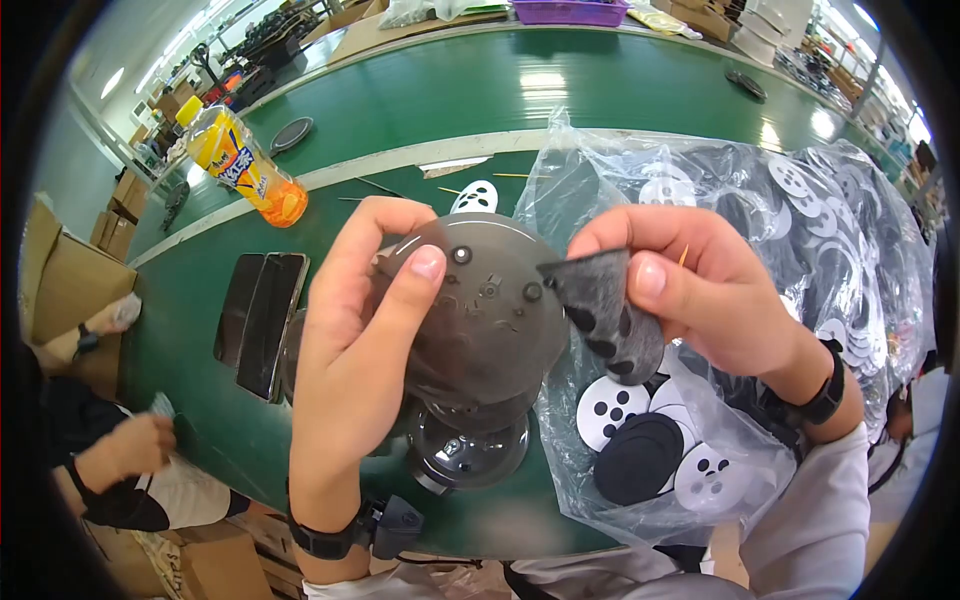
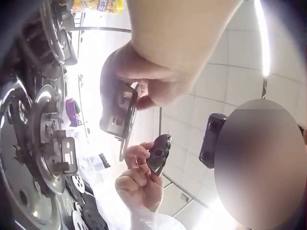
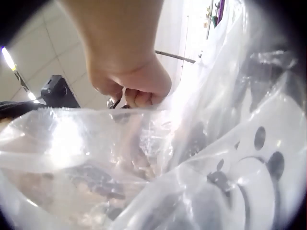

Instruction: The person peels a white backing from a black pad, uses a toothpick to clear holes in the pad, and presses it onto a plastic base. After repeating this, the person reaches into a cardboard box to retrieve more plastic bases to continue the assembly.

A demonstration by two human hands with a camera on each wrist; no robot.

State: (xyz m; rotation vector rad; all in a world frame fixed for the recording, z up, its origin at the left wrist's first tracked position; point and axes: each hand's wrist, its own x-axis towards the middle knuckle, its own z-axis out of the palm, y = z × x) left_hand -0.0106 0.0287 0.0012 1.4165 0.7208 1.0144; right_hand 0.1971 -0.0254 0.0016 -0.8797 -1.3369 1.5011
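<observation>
A clear plastic bag (image 1: 575,165) of white perforated discs (image 1: 590,415) is crowding the table (image 1: 225,420) beside your right hand (image 1: 705,285); drink bottle (image 1: 245,168) standing, phone (image 1: 272,325) lying, both leftward. Your left hand (image 1: 352,350) is gripping a smoky dome (image 1: 480,340); your right is pinching a bent, dark perforated pad (image 1: 602,280) at its right edge. Contact: cannot tell.

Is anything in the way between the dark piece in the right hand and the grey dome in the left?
Nothing visible in the head view: the tip of the dark piece, held by the right hand, overlaps the edge of the grey dome in the left hand. Whether they touch, I cannot tell.
</observation>
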